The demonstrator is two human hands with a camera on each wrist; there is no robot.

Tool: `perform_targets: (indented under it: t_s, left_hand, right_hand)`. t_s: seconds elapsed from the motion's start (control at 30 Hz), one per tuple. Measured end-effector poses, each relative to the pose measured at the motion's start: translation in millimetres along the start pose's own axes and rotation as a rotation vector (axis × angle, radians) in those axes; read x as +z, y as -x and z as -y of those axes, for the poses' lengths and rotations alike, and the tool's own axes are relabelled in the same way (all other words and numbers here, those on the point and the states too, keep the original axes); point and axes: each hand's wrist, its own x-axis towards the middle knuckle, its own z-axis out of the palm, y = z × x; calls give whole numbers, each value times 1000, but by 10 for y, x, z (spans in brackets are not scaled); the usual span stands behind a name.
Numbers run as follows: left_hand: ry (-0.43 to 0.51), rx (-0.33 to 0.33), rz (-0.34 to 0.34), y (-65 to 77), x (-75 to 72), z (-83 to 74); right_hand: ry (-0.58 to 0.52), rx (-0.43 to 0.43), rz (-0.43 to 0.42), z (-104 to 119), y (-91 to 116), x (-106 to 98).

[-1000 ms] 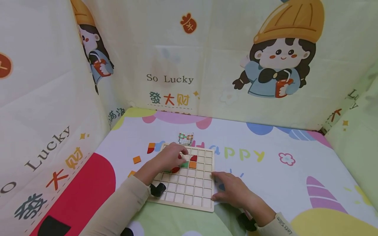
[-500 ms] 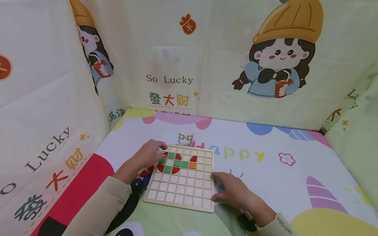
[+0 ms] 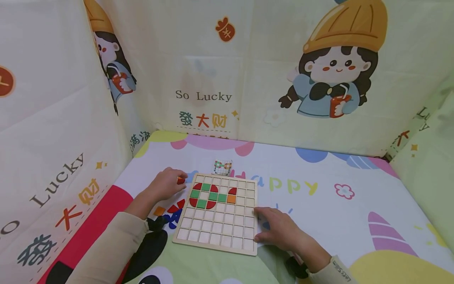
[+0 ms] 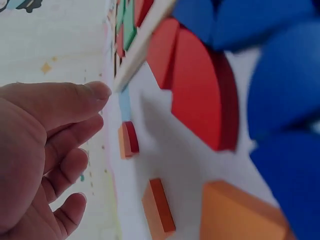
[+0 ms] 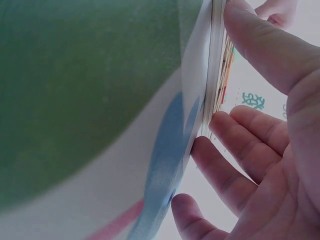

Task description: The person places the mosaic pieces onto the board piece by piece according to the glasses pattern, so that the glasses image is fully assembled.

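Note:
A wooden grid board [image 3: 216, 249] lies on the table. Its upper left cells hold green squares [image 3: 201, 204] and red quarter-rounds [image 3: 211, 204], with an orange square [image 3: 231, 199] and another red quarter-round [image 3: 232, 191] farther right. Left of the board, my left hand [image 3: 164, 185] hovers beside a red piece [image 3: 181, 180] lying against an orange one. The left wrist view shows its fingers loosely bent, holding nothing, apart from the red piece [image 4: 132, 137]. My right hand [image 3: 281, 228] touches the board's right edge with thumb and fingertips, the fingers mostly straight.
Red quarter-rounds [image 4: 197, 87], blue rounded pieces [image 4: 285, 75] and orange squares [image 4: 159, 210] lie loose left of the board. A small pattern card [image 3: 222, 167] sits behind it. Printed cloth walls [image 3: 205, 59] enclose the table at the back and sides.
My left hand has moved left, from over the board's coloured pieces to the loose pieces beside it. Those cells are now uncovered. My right hand has stayed at the board's edge.

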Motion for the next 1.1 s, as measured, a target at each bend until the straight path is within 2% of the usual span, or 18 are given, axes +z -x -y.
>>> perform_targets:
  t_s: [0.33,0.67,0.87,1.1]
  left_hand:
    - [-53,-51,38,-43,15,108]
    - [-72,-46,43,-73,18,174]
    - [-12,-60,55,-72,33,187]
    - [103,-55,109,-61,62,166]
  right_hand:
    - [1,-2,7,-9,-10,5]
    - [-4,-3,9,-10,-12,9]
    - [-3,-1,10,-11,-12,7]
    - [-2,0,8,-14,-10,3]
